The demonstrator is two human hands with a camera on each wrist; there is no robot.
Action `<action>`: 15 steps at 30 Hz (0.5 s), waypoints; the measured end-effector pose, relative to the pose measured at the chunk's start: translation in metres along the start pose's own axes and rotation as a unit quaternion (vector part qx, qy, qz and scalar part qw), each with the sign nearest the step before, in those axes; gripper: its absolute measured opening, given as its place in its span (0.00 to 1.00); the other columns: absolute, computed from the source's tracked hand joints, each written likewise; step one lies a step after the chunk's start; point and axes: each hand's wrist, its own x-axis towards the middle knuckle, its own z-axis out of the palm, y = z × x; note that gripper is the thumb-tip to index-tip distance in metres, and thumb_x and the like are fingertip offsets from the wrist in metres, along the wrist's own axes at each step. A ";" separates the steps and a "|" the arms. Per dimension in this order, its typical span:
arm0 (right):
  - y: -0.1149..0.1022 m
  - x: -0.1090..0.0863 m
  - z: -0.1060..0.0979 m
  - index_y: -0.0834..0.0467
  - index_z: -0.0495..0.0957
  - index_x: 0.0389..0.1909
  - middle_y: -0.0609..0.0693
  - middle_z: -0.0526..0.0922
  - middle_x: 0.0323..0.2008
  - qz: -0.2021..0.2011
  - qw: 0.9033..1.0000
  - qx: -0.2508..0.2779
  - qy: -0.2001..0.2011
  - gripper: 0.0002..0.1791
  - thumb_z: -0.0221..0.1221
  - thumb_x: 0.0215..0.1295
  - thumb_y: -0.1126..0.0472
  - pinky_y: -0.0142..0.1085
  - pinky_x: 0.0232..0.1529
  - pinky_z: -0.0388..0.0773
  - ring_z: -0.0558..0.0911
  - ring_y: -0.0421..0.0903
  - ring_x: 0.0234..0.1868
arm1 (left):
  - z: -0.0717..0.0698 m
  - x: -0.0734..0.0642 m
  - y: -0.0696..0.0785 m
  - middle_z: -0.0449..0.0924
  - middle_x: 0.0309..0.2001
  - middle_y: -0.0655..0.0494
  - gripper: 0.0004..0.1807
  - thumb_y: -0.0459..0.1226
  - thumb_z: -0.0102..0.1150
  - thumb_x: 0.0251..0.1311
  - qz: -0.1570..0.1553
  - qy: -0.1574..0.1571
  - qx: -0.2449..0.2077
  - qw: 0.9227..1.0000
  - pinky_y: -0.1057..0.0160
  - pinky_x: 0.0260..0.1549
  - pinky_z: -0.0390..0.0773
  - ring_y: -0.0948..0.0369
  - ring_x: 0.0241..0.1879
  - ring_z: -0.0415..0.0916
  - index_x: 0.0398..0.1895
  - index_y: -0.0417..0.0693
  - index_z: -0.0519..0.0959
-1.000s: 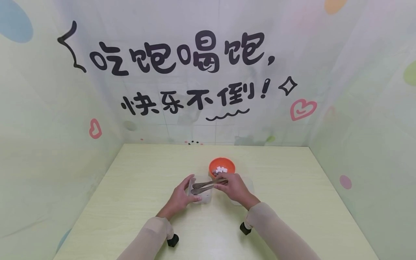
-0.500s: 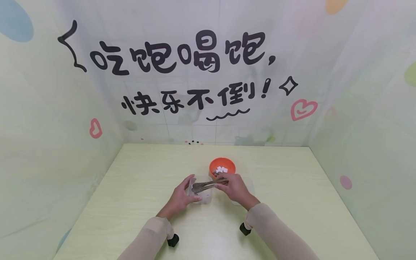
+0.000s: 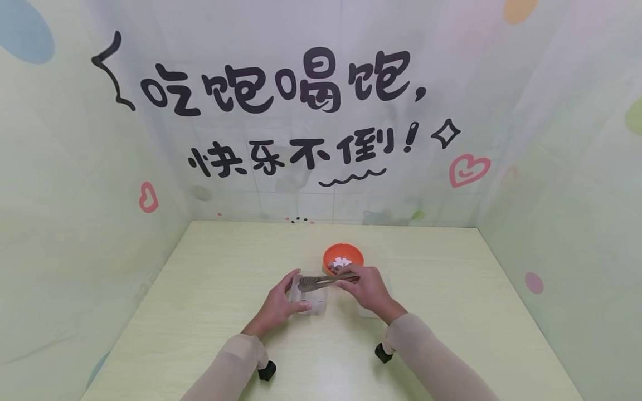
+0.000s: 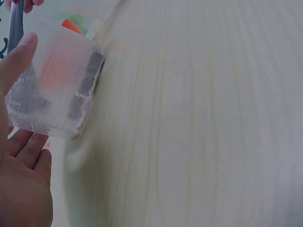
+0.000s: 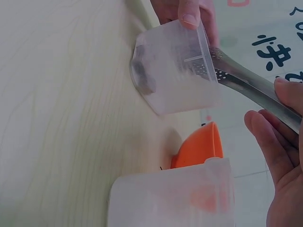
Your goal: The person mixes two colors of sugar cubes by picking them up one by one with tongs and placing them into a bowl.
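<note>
My left hand (image 3: 278,303) holds a translucent plastic box (image 3: 317,305) from its left side, thumb at the near wall and fingers round the back. Several dark pieces (image 4: 90,75) show through its wall, lying along the bottom. In my right hand (image 3: 370,289) is a pair of metal tongs (image 5: 255,87), gripped between thumb and fingers. Their perforated tips reach in over the box's rim, close together; whether they pinch a piece I cannot tell. Just behind the right hand stands an orange bowl (image 3: 343,249) with white cubes (image 3: 341,260) and some dark pieces in it.
A second translucent box (image 5: 165,198) stands to the right, partly hidden under the right forearm in the head view. All of it rests on a pale wooden table (image 3: 241,250), with printed curtains (image 3: 281,192) along its back and sides.
The tongs' tips, spread apart a second ago, have drawn together. My right hand has since shifted slightly right, and the tongs have risen a little. The left hand and box stay put.
</note>
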 end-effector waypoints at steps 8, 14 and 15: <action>-0.002 -0.004 -0.009 0.56 0.84 0.36 0.43 0.84 0.29 -0.023 0.999 0.025 0.028 0.08 0.70 0.55 0.64 0.31 0.27 0.80 0.79 0.38 0.27 | 0.001 0.001 0.000 0.64 0.69 0.47 0.54 0.41 0.79 0.42 0.002 0.002 -0.001 1.000 0.43 0.65 0.60 0.46 0.69 0.58 0.75 0.53 0.58; 0.003 -0.003 -0.017 0.57 0.83 0.34 0.45 0.85 0.29 -0.042 0.997 0.035 0.053 0.09 0.71 0.53 0.65 0.31 0.26 0.80 0.80 0.37 0.26 | 0.000 0.000 0.001 0.63 0.70 0.46 0.54 0.40 0.79 0.42 0.006 0.001 -0.002 1.000 0.43 0.66 0.58 0.46 0.70 0.57 0.74 0.52 0.58; 0.005 -0.003 -0.018 0.57 0.83 0.34 0.45 0.84 0.28 -0.046 0.997 0.034 0.057 0.09 0.71 0.53 0.65 0.31 0.25 0.80 0.80 0.38 0.25 | 0.000 0.000 0.001 0.63 0.70 0.46 0.54 0.40 0.79 0.42 0.004 0.001 0.001 1.000 0.44 0.66 0.58 0.46 0.70 0.57 0.74 0.52 0.58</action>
